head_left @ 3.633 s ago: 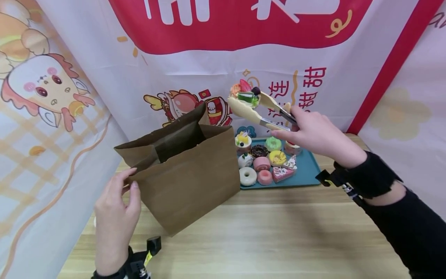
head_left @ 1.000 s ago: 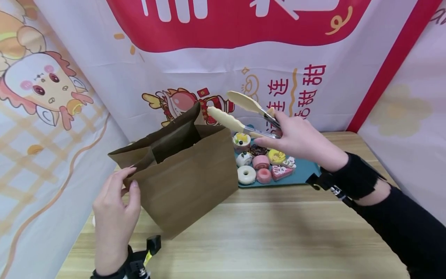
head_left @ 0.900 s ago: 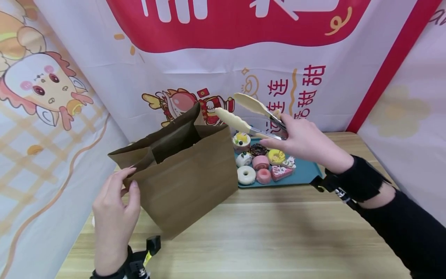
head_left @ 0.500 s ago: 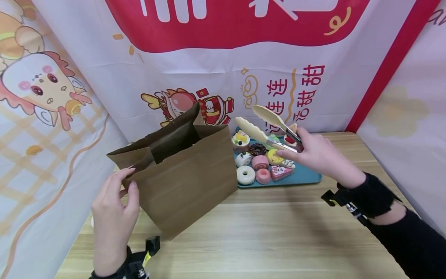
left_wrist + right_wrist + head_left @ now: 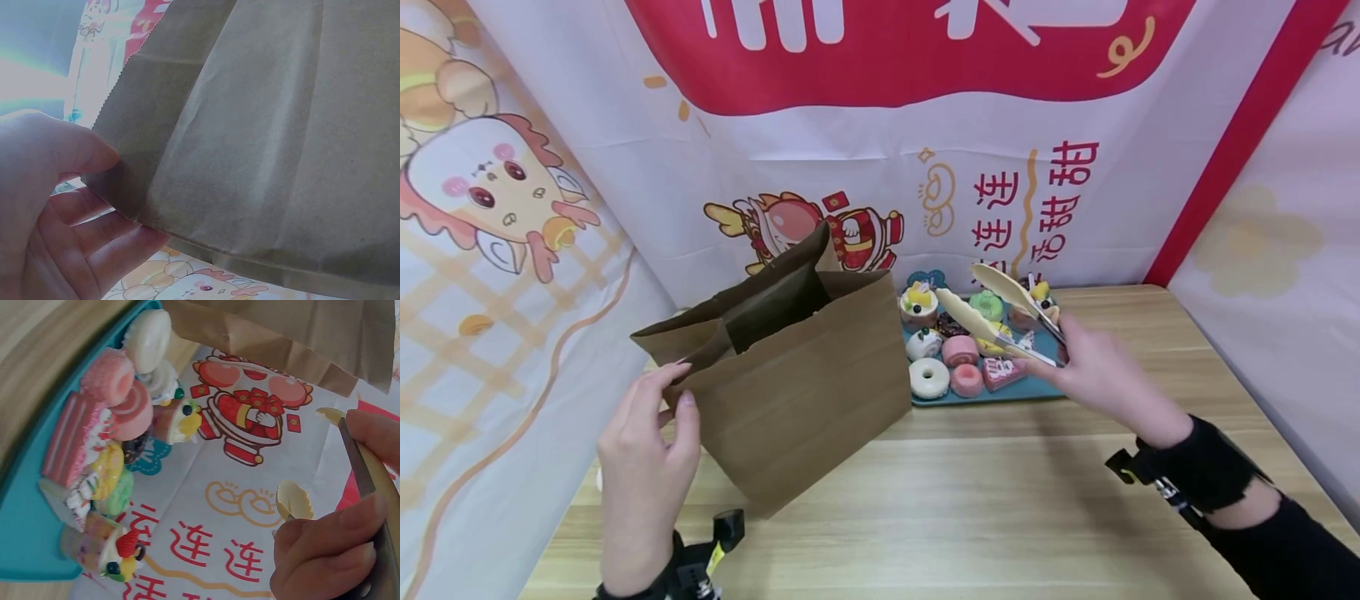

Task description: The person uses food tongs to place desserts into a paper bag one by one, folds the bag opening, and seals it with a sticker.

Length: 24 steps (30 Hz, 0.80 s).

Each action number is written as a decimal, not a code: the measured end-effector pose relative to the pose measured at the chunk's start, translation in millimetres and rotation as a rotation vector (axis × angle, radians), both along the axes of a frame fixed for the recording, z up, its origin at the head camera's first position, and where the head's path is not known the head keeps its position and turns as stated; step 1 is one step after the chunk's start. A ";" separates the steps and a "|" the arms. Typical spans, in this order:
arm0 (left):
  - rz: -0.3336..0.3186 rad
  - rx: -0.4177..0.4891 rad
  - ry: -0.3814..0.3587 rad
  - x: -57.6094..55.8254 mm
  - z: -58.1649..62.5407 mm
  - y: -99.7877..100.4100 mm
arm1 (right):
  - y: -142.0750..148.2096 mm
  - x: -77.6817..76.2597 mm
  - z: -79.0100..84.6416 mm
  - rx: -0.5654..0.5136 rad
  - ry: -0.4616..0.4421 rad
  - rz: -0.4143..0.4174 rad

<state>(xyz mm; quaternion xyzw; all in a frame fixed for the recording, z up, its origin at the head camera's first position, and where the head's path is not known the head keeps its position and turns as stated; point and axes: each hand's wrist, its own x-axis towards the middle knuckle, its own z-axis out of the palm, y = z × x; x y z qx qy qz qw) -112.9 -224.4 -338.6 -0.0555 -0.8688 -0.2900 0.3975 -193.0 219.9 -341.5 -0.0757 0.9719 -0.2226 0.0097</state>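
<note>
My left hand [image 5: 643, 454] pinches the left corner of a standing brown paper bag [image 5: 812, 392] near its open mouth. In the left wrist view, the thumb lies on one side of the bag's paper [image 5: 237, 144] and the fingers are behind its edge. My right hand [image 5: 1105, 371] grips metal tongs with cream tips [image 5: 966, 317]. The tongs are spread, with nothing between their tips, and overlap the pastries in the head view. On a teal tray [image 5: 1037, 389] sit a white donut [image 5: 929, 378], a pink cake slice [image 5: 1002, 372], a fruit-topped cup [image 5: 106, 544] and several other sweets.
The bag stands just left of the tray and hides part of it. A wood-grain table [image 5: 955, 500] lies beneath everything. Printed cloth [image 5: 850, 133] hangs behind the tray, and a patterned cloth [image 5: 512, 333] borders the left side.
Earlier the tongs held a fruit-topped pastry above the bag's right side. A second ago they were empty beside its mouth; since then they have moved right and down over the tray. The left hand stays put.
</note>
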 end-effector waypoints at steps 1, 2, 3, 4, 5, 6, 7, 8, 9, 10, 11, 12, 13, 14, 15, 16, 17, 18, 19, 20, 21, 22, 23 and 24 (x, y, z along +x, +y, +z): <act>0.000 0.001 -0.001 0.0 -0.2 -0.2 | 0.7 1.2 -2.8 0.005 0.004 -0.008; 0.001 0.001 0.000 0.1 -0.4 -0.4 | 1.6 2.2 -5.9 0.011 0.012 -0.013; 0.000 0.001 0.001 0.1 -0.5 -0.6 | 2.6 3.3 -8.8 0.015 0.013 -0.019; -0.001 0.001 0.004 0.1 -0.7 -0.7 | 3.6 4.7 -11.7 0.021 0.013 -0.025; -0.001 0.000 0.004 0.1 -0.8 -0.9 | 4.9 5.9 -14.7 0.028 0.012 -0.028; -0.001 -0.001 0.002 0.1 -0.8 -0.9 | 6.1 7.1 -17.5 0.035 0.004 -0.035; -0.001 -0.002 0.003 0.2 -0.8 -0.9 | 7.3 8.4 -20.3 0.041 -0.001 -0.040; 0.000 -0.004 0.000 0.3 -0.6 -0.9 | 8.6 9.5 -23.2 0.043 -0.005 -0.043; 0.001 -0.005 -0.005 0.5 -0.2 -0.8 | 9.9 10.5 -25.9 0.042 -0.017 -0.049; 0.001 -0.007 -0.006 0.7 0.0 -0.7 | 11.3 11.5 -28.8 0.046 -0.024 -0.053; 0.000 -0.008 -0.005 0.7 0.1 -0.4 | 12.5 12.0 -31.7 0.047 -0.036 -0.058; -0.002 -0.009 -0.002 0.7 0.1 -0.2 | 13.8 12.7 -34.6 0.045 -0.049 -0.064; -0.003 -0.008 0.002 0.6 0.1 -0.1 | 14.9 13.1 -37.6 0.046 -0.055 -0.068; -0.003 -0.010 0.000 0.6 0.4 0.0 | 16.0 13.3 -40.6 0.049 -0.061 -0.071; -0.003 -0.011 0.001 0.6 0.6 0.1 | 17.0 13.4 -43.5 0.053 -0.068 -0.076; -0.004 -0.011 0.006 0.4 0.5 0.1 | 18.0 13.4 -46.4 0.055 -0.074 -0.080; -0.005 -0.009 0.014 0.1 0.3 0.2 | 18.9 13.2 -49.2 0.052 -0.080 -0.085; -0.006 -0.009 0.015 0.0 0.5 0.2 | 19.9 13.0 -51.7 0.051 -0.081 -0.090; -0.005 -0.010 0.014 0.1 0.7 0.1 | 20.7 12.7 -54.2 0.051 -0.083 -0.094; -0.005 -0.014 0.014 0.2 0.9 0.1 | 21.3 12.4 -56.3 0.051 -0.084 -0.099; -0.006 -0.015 0.019 0.2 0.8 0.0 | 22.2 12.1 -58.3 0.049 -0.086 -0.102; -0.007 -0.017 0.019 0.3 0.9 -0.2 | 23.1 11.9 -60.3 0.048 -0.086 -0.104; -0.007 -0.019 0.012 0.5 1.2 -0.3 | 24.0 11.8 -62.1 0.051 -0.085 -0.106; -0.005 -0.024 0.004 1.0 1.6 -0.3 | 24.6 12.0 -63.7 0.054 -0.082 -0.109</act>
